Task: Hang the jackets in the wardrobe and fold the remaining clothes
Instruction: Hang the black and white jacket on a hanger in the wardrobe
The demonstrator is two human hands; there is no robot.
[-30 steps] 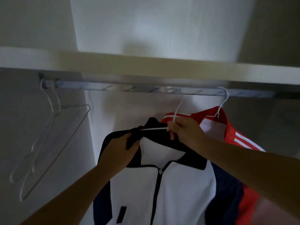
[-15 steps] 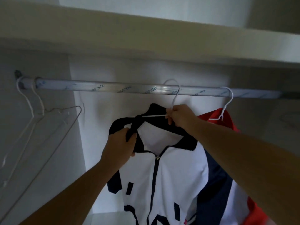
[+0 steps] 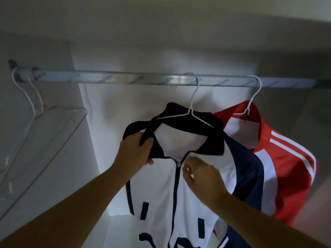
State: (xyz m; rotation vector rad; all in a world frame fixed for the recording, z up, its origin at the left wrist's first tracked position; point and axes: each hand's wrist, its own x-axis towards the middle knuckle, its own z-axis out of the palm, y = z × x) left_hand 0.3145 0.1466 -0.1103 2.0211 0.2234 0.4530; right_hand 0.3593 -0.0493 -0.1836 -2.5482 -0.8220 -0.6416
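A white jacket (image 3: pixel 157 190) with a dark collar and navy sleeves hangs on a white wire hanger (image 3: pixel 192 104) hooked over the wardrobe rail (image 3: pixel 125 78). My left hand (image 3: pixel 138 151) grips the left side of its collar. My right hand (image 3: pixel 198 176) is on the jacket's chest just right of the zip pull (image 3: pixel 178 164), fingers curled; whether it pinches the fabric is unclear. A red jacket (image 3: pixel 286 163) with white stripes hangs on its own white hanger (image 3: pixel 254 97) directly to the right, partly behind the white jacket.
Two bare wire hangers (image 3: pixel 46 126) hang at the rail's left end against the wardrobe's side wall. A shelf board (image 3: pixel 161 33) runs just above the rail. The white back wall and a lower shelf (image 3: pixel 118 228) show behind the jackets.
My right hand let go of the hanger's neck and dropped to the jacket's chest by the zip. The hanger now hangs from the rail. My left hand keeps its hold on the collar.
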